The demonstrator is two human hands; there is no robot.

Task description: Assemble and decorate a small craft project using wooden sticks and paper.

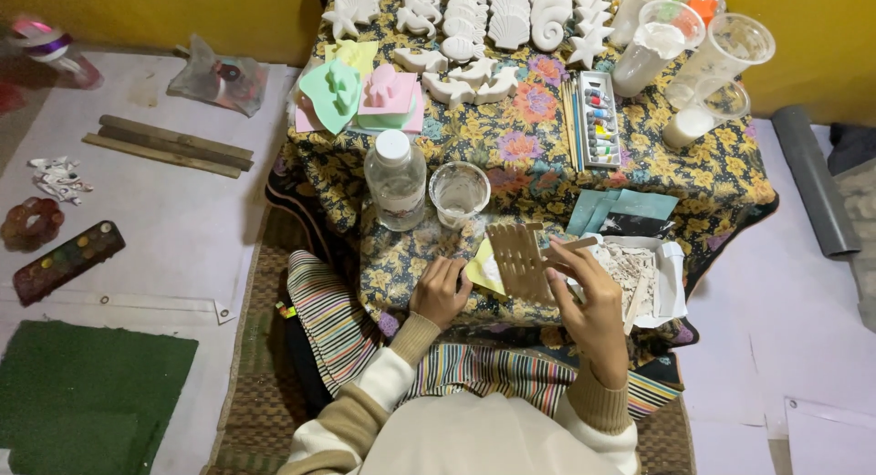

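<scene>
A floral-clothed surface [511, 156] sits low before a yellow wall. My right hand [593, 306] pinches the stick panel [520, 260] by its edge above my lap; it looks light, stiff and snappable. My left hand [440, 291] rests curled beside it, its grip closed on nothing I can see.

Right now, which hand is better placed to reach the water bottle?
Probably left. The left hand rests on the floral cloth just below the water bottle, holding nothing visible. The right hand grips a wooden stick at the slatted piece.
</scene>
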